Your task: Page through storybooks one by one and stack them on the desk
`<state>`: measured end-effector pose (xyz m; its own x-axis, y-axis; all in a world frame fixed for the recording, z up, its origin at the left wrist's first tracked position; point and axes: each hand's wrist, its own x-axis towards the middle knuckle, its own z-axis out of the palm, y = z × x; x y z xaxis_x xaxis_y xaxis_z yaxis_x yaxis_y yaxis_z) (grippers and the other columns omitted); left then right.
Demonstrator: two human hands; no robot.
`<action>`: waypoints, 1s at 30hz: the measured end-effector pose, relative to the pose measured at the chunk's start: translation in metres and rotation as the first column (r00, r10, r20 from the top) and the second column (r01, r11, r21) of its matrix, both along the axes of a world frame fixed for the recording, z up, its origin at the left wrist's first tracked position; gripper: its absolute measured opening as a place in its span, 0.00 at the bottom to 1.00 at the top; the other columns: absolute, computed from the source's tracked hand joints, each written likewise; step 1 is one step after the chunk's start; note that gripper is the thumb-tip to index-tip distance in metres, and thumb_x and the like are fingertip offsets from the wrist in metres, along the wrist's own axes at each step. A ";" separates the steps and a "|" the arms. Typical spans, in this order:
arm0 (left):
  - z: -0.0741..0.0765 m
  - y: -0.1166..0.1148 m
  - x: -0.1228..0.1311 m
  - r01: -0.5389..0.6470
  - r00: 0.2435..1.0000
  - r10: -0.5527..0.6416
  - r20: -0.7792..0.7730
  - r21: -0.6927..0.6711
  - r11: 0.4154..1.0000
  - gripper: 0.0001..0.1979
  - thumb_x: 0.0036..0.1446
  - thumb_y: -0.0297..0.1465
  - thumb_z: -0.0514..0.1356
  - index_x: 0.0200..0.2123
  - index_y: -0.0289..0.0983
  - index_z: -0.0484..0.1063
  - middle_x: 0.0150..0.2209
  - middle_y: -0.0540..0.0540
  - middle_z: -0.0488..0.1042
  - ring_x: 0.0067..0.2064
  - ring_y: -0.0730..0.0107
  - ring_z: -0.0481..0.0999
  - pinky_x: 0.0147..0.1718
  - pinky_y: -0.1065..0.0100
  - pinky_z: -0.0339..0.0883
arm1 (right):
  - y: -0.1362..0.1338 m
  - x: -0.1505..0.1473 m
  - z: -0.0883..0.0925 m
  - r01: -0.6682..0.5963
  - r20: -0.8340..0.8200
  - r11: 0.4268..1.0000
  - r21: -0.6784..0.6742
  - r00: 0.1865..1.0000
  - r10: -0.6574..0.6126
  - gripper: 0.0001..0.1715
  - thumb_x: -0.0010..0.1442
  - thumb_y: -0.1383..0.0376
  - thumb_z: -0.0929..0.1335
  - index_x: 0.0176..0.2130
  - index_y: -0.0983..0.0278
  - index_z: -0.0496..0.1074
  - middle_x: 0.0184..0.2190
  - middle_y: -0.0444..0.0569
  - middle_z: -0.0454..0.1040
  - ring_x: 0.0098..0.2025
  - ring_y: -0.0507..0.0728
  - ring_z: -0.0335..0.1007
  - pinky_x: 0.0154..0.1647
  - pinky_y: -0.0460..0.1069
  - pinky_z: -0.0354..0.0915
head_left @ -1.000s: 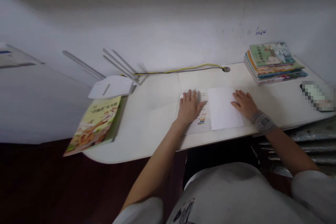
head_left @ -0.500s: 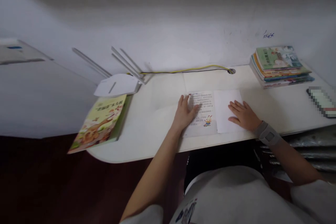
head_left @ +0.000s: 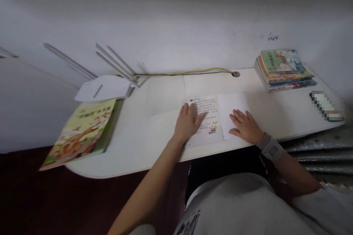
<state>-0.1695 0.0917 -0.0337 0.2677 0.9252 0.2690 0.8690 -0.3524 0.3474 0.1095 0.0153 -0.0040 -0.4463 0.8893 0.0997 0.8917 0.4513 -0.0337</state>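
An open booklet (head_left: 213, 108) lies flat on the white desk in front of me. Its left page carries printed text and a small cartoon rabbit; its right page is blank white. My left hand (head_left: 187, 123) rests on the left page's outer side, fingers stretched forward and thumb out over the text. On the blank page lies my right hand (head_left: 246, 126), palm down with the fingers apart, a grey band around its wrist. Neither hand grips anything.
At the left, a picture book (head_left: 82, 132) juts past the desk edge, beside a white router (head_left: 103, 88) with antennas. Cables (head_left: 179, 73) run along the wall to a hole. A stack of books (head_left: 284, 69) stands at the right, near a partly pixelated phone (head_left: 327, 106).
The view has turned slightly right, so things appear shifted left. My left hand has slid a little down the page, its fingers now closer together. My right hand stays on the blank page.
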 end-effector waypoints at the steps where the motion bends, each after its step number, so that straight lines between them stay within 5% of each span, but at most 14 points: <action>1: -0.001 -0.002 -0.001 0.006 1.000 -0.006 -0.001 0.005 1.000 0.41 0.60 0.55 0.42 0.61 0.25 0.56 0.63 0.25 0.57 0.66 0.44 0.51 0.61 0.45 0.52 | 0.000 0.001 0.000 -0.003 -0.003 1.000 -0.013 1.000 0.003 0.36 0.65 0.50 0.58 0.63 0.69 0.57 0.65 0.62 0.54 0.67 0.65 0.48 0.62 0.66 0.49; 12: -0.004 -0.009 0.006 -0.042 0.998 0.042 -0.037 -0.006 0.999 0.42 0.59 0.56 0.44 0.63 0.29 0.53 0.65 0.27 0.53 0.67 0.43 0.48 0.60 0.44 0.52 | 0.003 -0.031 -0.004 0.037 -0.041 0.999 0.006 0.999 -0.036 0.45 0.62 0.43 0.57 0.64 0.74 0.55 0.65 0.67 0.51 0.68 0.68 0.44 0.65 0.63 0.46; 19: -0.004 -0.008 0.005 -0.035 0.999 0.035 -0.026 -0.004 0.999 0.46 0.59 0.57 0.42 0.63 0.21 0.50 0.64 0.22 0.53 0.67 0.41 0.47 0.61 0.45 0.51 | 0.002 -0.030 -0.013 0.057 -0.071 0.998 -0.009 0.996 -0.057 0.44 0.64 0.44 0.56 0.64 0.73 0.54 0.66 0.66 0.49 0.68 0.67 0.42 0.66 0.62 0.43; 30: -0.005 -0.006 0.007 -0.014 0.996 0.018 -0.085 0.043 0.999 0.45 0.59 0.57 0.38 0.62 0.23 0.53 0.62 0.24 0.58 0.66 0.43 0.52 0.60 0.45 0.51 | 0.000 -0.034 -0.012 0.111 -0.066 0.994 -0.012 0.992 -0.112 0.40 0.65 0.48 0.57 0.64 0.73 0.54 0.66 0.67 0.49 0.68 0.67 0.42 0.65 0.62 0.43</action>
<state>-0.1623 0.0853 -0.0391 0.2765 0.9177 0.2853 0.9004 -0.3511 0.2569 0.0757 0.0154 -0.0164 -0.3372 0.9340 0.1184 0.9321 0.3488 -0.0974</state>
